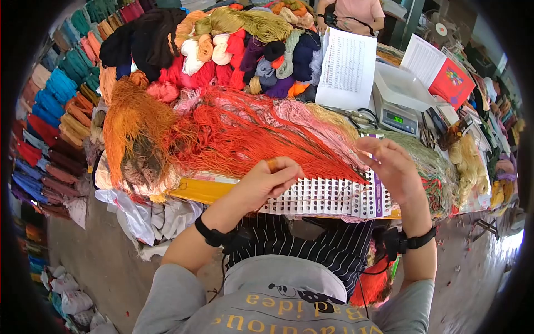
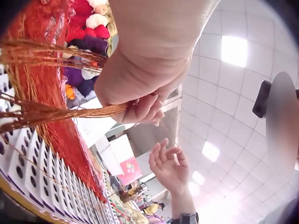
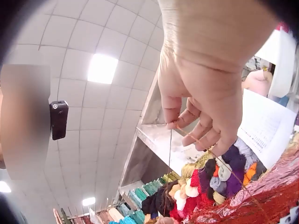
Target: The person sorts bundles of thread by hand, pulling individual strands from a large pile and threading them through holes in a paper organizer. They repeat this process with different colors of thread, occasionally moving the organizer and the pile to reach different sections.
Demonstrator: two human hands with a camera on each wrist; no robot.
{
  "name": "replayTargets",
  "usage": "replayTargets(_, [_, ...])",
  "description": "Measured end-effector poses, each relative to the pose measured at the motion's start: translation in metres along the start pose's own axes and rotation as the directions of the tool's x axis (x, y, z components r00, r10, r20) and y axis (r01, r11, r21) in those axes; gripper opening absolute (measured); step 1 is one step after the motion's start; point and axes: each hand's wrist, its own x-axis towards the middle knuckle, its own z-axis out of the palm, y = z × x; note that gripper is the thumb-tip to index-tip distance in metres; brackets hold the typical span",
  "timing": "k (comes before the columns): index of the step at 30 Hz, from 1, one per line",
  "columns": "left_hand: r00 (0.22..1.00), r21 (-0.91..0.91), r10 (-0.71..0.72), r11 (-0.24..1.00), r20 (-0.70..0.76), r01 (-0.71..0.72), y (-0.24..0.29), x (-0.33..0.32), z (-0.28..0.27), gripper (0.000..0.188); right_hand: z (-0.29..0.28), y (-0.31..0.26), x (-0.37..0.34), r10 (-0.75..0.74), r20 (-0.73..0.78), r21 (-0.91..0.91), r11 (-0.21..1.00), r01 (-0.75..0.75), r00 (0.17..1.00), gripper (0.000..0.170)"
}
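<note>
Orange-brown strands (image 2: 74,113) run into the curled fingers of my left hand (image 1: 270,181), which grips them above the front edge of a white card (image 1: 320,196) with rows of holes. My right hand (image 1: 394,167) is raised over the card's purple right end. In the right wrist view the thumb and forefinger of that hand (image 3: 205,98) pinch a thin strand (image 3: 169,156), and another length crosses the other fingers. A wide spread of red threads (image 1: 239,139) lies behind the card, its narrow end at the card's right part.
Yarn hanks (image 1: 219,55) in many colours are heaped at the back. Printed sheets (image 1: 346,67), scissors (image 1: 364,117) and a digital scale (image 1: 399,118) stand behind my right hand. An orange-brown thread bundle (image 1: 128,128) lies at the left. Another person (image 1: 356,14) is across the table.
</note>
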Motion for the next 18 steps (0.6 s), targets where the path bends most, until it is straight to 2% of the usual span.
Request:
replayTargets(2, [0.999,0.008,0.015,1.0,-0.029,-0.015,-0.001,-0.004,-0.011,0.017,-0.004,-0.003,-0.002,-0.024,-0.018,0.006,1.0,0.024,1.0,0.012])
replayTargets(4, [0.999,0.005,0.005,1.0,-0.048,-0.005,-0.003,-0.007,-0.017,0.018,-0.012,-0.003,-0.003,-0.096,0.026,0.088,0.992,0.094,0.995,0.01])
replayTargets(7, [0.998,0.025,0.015,1.0,-0.054,-0.013,-0.005,-0.009,-0.019,0.018,-0.01,-0.004,-0.004,-0.091,-0.008,0.104,0.99,0.092,0.996,0.011])
replayTargets(13, [0.997,0.021,0.026,0.999,-0.077,-0.025,-0.006,-0.013,-0.023,0.018,-0.012,-0.005,-0.005,-0.116,0.026,0.207,0.972,0.108,0.993,0.015])
replayTargets(18, [0.995,-0.063,0.012,0.998,-0.102,-0.018,-0.005,-0.018,-0.035,0.017,-0.019,-0.007,-0.007,-0.131,-0.01,0.266,0.955,0.129,0.991,0.015])
